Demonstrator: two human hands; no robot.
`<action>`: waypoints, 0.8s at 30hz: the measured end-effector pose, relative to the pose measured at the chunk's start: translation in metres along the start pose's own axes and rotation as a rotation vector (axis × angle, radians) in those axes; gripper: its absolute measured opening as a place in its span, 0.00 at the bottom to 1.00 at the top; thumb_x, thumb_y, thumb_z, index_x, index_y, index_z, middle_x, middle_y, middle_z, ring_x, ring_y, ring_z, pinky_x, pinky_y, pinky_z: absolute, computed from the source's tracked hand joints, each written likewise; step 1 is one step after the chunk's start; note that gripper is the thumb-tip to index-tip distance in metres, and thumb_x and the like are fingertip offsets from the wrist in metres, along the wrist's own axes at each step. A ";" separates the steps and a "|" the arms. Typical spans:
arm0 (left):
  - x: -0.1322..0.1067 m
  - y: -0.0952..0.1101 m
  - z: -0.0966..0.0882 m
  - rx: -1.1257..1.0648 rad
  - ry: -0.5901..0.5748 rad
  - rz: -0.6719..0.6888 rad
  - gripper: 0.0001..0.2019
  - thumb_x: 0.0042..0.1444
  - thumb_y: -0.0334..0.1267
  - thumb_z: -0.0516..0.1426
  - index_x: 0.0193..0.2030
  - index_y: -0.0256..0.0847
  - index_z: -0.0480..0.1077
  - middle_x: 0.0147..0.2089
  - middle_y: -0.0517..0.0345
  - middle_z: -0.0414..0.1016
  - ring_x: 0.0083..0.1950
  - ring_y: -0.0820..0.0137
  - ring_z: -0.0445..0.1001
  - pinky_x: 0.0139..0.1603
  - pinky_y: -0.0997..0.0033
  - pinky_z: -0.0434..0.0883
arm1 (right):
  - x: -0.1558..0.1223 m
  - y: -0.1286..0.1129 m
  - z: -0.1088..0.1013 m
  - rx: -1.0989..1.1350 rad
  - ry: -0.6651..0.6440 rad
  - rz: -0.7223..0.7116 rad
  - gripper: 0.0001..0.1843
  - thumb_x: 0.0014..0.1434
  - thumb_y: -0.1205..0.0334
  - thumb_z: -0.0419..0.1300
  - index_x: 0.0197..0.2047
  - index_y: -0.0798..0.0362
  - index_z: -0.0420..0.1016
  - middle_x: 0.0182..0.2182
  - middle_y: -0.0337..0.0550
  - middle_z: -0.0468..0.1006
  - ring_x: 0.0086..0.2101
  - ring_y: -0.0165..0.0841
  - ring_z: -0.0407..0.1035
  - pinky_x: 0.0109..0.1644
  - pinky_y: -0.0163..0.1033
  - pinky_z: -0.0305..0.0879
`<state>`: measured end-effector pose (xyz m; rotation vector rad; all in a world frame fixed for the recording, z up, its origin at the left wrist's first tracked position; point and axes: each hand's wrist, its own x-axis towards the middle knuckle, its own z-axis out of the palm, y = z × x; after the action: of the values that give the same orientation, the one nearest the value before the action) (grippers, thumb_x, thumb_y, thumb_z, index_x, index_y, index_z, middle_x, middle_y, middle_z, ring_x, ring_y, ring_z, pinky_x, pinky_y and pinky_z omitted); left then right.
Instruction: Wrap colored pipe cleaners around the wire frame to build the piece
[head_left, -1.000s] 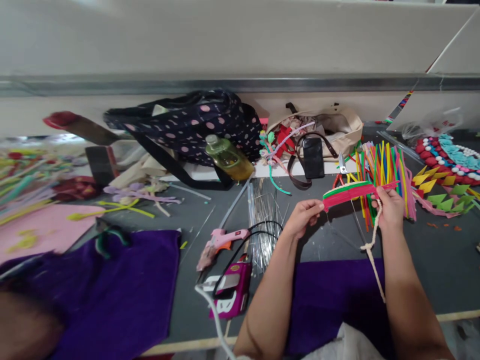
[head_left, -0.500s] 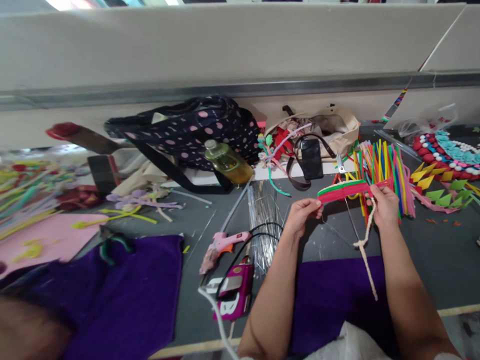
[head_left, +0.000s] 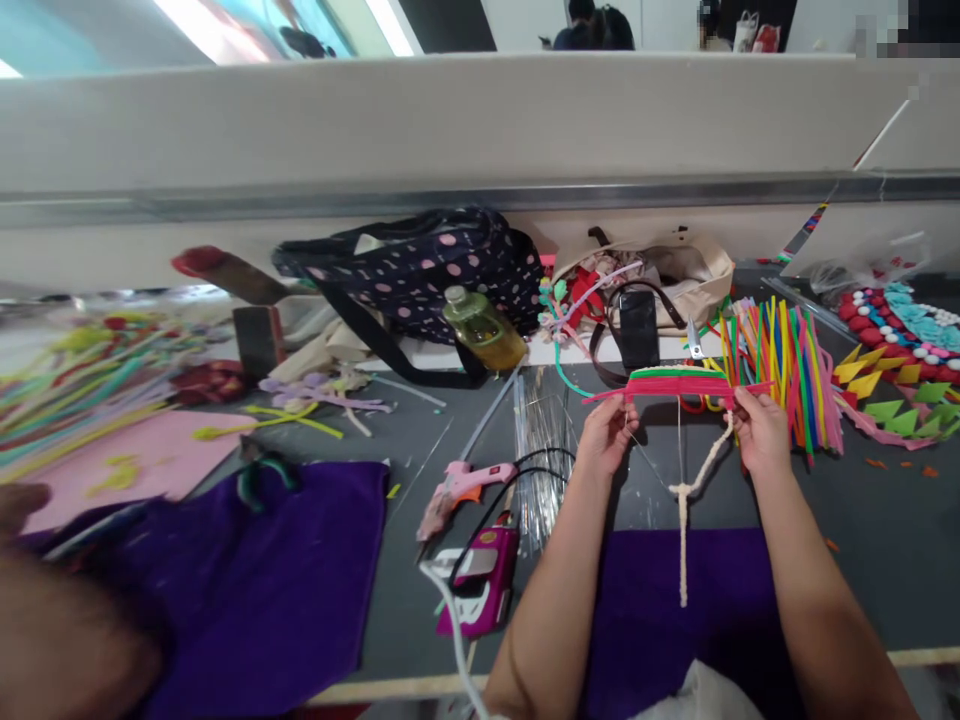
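Observation:
My left hand (head_left: 609,436) pinches the left end of a flat band of pink, red, white and green pipe cleaners (head_left: 675,382). The band's right end is pinched in my right hand (head_left: 759,430), and it is held level above the grey table (head_left: 885,520). A cream knotted cord (head_left: 686,510) hangs down from my right hand over a purple cloth (head_left: 675,600). A thin wire runs between the hands under the band.
A heap of coloured pipe cleaners (head_left: 780,370) lies right of the band. Behind are a dotted dark bag (head_left: 420,265), a bottle (head_left: 484,328), a phone (head_left: 639,328) and a beige bag (head_left: 675,265). A pink glue gun (head_left: 461,485), a wire bundle (head_left: 540,440) and another purple cloth (head_left: 247,590) lie left.
The band has gone from tilted to level and dropped slightly. The cord's knot has swung left, so it hangs between my hands. The camera tilted up.

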<state>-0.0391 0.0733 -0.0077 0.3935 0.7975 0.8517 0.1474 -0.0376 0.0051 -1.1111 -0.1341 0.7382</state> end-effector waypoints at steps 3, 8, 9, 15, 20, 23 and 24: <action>-0.003 0.001 0.005 -0.112 -0.002 -0.027 0.06 0.55 0.34 0.61 0.30 0.35 0.70 0.23 0.60 0.73 0.23 0.78 0.72 0.22 0.81 0.70 | -0.001 0.003 0.002 0.012 0.013 -0.016 0.19 0.36 0.58 0.75 0.26 0.56 0.72 0.19 0.37 0.75 0.23 0.30 0.74 0.21 0.28 0.68; -0.008 -0.001 0.011 -0.220 -0.110 0.035 0.07 0.54 0.35 0.63 0.37 0.35 0.72 0.29 0.60 0.74 0.27 0.80 0.73 0.27 0.84 0.70 | -0.002 0.005 0.004 0.032 0.040 -0.061 0.19 0.37 0.57 0.75 0.25 0.54 0.70 0.19 0.35 0.75 0.24 0.30 0.75 0.22 0.28 0.69; -0.009 -0.002 0.011 -0.200 -0.130 0.049 0.09 0.51 0.35 0.65 0.36 0.35 0.71 0.29 0.61 0.74 0.27 0.81 0.72 0.26 0.84 0.70 | -0.003 0.005 0.004 0.031 0.044 -0.068 0.19 0.37 0.57 0.75 0.24 0.54 0.70 0.20 0.35 0.76 0.24 0.30 0.75 0.23 0.28 0.69; -0.011 -0.008 0.014 0.015 -0.068 0.228 0.19 0.40 0.46 0.70 0.27 0.35 0.68 0.24 0.64 0.69 0.21 0.81 0.64 0.18 0.81 0.61 | -0.008 0.004 0.009 -0.027 0.032 -0.089 0.18 0.37 0.56 0.74 0.25 0.55 0.72 0.21 0.37 0.77 0.23 0.29 0.74 0.22 0.28 0.68; -0.011 -0.006 0.015 0.091 0.027 0.253 0.22 0.40 0.52 0.68 0.26 0.36 0.66 0.22 0.64 0.68 0.18 0.82 0.61 0.15 0.80 0.55 | -0.011 0.004 0.011 -0.080 0.026 -0.115 0.18 0.37 0.56 0.75 0.27 0.56 0.73 0.21 0.38 0.78 0.21 0.27 0.72 0.21 0.28 0.65; -0.011 -0.004 0.015 0.091 0.063 0.258 0.21 0.39 0.50 0.68 0.24 0.37 0.64 0.19 0.66 0.65 0.16 0.82 0.58 0.15 0.81 0.52 | -0.010 0.004 0.010 -0.091 0.029 -0.130 0.18 0.37 0.56 0.75 0.27 0.56 0.74 0.21 0.39 0.78 0.21 0.27 0.72 0.21 0.28 0.65; -0.011 -0.004 0.015 0.087 0.068 0.257 0.21 0.38 0.49 0.68 0.24 0.37 0.64 0.18 0.66 0.65 0.16 0.83 0.58 0.15 0.81 0.51 | -0.009 0.005 0.009 -0.091 0.032 -0.137 0.18 0.38 0.56 0.74 0.27 0.56 0.74 0.21 0.39 0.78 0.21 0.27 0.72 0.21 0.28 0.65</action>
<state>-0.0305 0.0620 0.0053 0.5542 0.8601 1.0764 0.1339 -0.0349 0.0077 -1.1873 -0.2162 0.5967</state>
